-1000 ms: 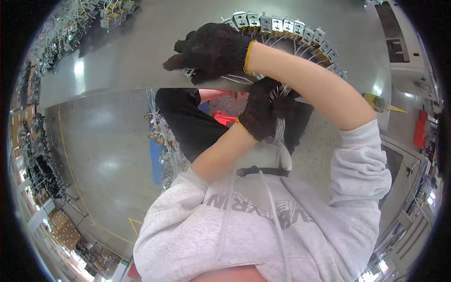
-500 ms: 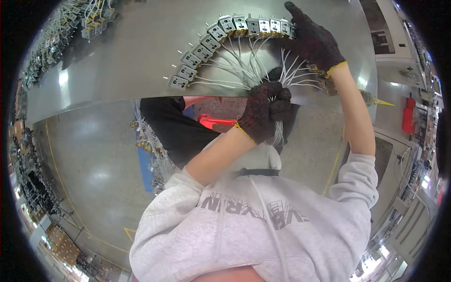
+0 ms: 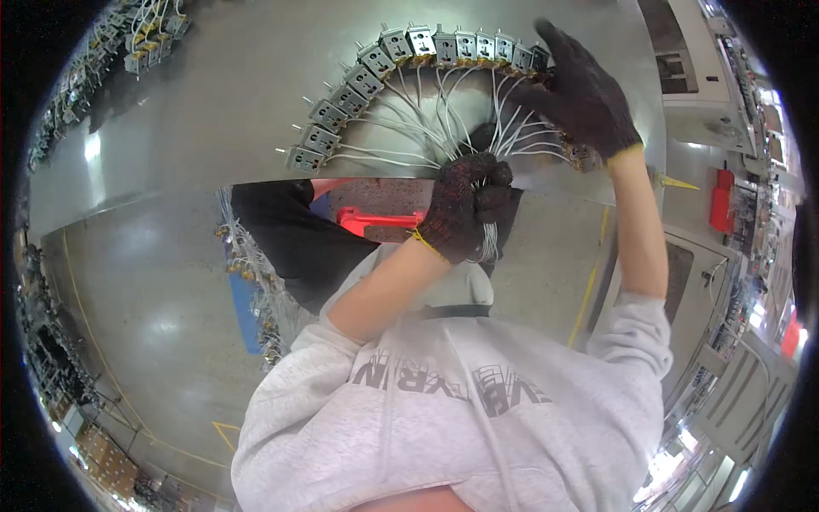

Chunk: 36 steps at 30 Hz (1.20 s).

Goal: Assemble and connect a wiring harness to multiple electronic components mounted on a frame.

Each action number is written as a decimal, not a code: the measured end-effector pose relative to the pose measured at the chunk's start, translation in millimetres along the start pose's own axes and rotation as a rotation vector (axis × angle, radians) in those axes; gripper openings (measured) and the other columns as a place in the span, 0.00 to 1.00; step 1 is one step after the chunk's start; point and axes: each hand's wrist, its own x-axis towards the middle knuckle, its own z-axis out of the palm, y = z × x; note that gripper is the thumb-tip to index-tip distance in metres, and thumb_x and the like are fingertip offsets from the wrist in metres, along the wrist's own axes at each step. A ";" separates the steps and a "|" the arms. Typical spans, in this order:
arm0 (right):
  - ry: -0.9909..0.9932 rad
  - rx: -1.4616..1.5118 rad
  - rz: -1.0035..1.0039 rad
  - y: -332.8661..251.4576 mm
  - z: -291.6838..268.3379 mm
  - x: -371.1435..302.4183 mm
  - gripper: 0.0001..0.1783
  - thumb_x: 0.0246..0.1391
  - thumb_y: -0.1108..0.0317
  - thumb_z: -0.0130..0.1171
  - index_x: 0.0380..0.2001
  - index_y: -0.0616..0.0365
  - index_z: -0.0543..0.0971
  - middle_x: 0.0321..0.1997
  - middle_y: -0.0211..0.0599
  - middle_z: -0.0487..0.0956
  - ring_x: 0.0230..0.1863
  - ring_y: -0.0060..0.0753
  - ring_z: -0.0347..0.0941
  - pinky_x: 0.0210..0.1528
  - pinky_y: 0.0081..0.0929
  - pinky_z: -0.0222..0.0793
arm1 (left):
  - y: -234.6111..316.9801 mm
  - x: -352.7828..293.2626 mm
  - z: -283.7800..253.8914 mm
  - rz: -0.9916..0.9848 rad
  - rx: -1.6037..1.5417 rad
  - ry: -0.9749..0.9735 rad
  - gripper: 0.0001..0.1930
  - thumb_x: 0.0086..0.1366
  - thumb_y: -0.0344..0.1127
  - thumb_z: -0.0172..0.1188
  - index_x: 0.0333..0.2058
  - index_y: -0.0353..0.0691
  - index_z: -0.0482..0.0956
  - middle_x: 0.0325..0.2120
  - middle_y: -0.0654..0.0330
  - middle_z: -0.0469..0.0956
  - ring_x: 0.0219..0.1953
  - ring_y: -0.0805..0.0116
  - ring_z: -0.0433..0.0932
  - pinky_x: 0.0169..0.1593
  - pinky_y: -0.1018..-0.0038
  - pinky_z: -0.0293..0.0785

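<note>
My left hand, in a dark knitted glove with a yellow cuff, is closed around a bundle of white wires at the table's near edge. From the fist the wires fan out to several small silver metal boxes, standing side by side in an arc on the table. My right hand, gloved alike, is at the right end of the arc with one finger stretched out and the hand spread. It is beside the last boxes and partly covers them. A few more wired pieces with brassy parts lie below that hand.
The shiny metal table ends just beyond my lap. More wired metal boxes are piled at its far left. Another wire bundle hangs at my left over something blue. A red frame shows under the table edge. Machine cabinets stand at right.
My right hand has shifted right and nearer along the arc, uncovering more boxes at its right end. My left hand keeps its grip on the wires. The whole view has shifted slightly.
</note>
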 end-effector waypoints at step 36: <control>0.019 0.738 0.312 47.1 33.4 -90.3 0.37 0.58 0.58 0.63 0.65 0.63 0.62 0.55 0.52 0.77 0.54 0.44 0.77 0.56 0.34 0.71 | 3.6 -0.6 -2.2 -0.107 0.134 -0.031 0.11 0.69 0.38 0.47 0.26 0.47 0.68 0.17 0.69 0.62 0.13 0.79 0.56 0.16 0.79 0.52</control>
